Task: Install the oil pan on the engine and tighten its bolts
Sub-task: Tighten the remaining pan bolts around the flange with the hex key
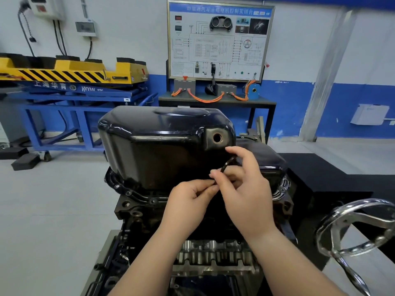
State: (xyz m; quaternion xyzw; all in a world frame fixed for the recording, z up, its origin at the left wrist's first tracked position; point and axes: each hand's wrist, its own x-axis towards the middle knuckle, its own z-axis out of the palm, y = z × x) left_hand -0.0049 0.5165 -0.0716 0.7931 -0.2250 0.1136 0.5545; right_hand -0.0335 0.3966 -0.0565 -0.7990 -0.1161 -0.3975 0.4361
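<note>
Black and glossy, the oil pan [162, 142] sits bottom-up on the engine [213, 253] in the middle of the frame, its flange lying along the block's edge and its open drain hole [217, 138] facing the camera at centre right. Just in front of the pan, the left hand [190, 201] and right hand [245, 189] meet, each pinching with thumb and fingertips a small dark piece [226, 165], too small to identify. A chrome handwheel [359, 227] stands at lower right.
</note>
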